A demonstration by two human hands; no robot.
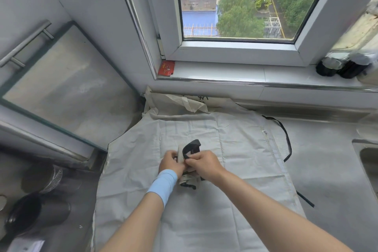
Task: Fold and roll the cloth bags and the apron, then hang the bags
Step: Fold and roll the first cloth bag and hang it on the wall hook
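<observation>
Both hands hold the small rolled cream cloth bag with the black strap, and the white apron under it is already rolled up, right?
Not quite: in the head view the left hand and right hand do hold the rolled cream cloth bag, but the white apron lies spread flat, not rolled.

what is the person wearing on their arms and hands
No sleeves or gloves are in view. The left hand has a wide, smooth, light blue wristband round its wrist. The right hand and its wrist wear nothing. No watch or ring shows on either hand.
</observation>
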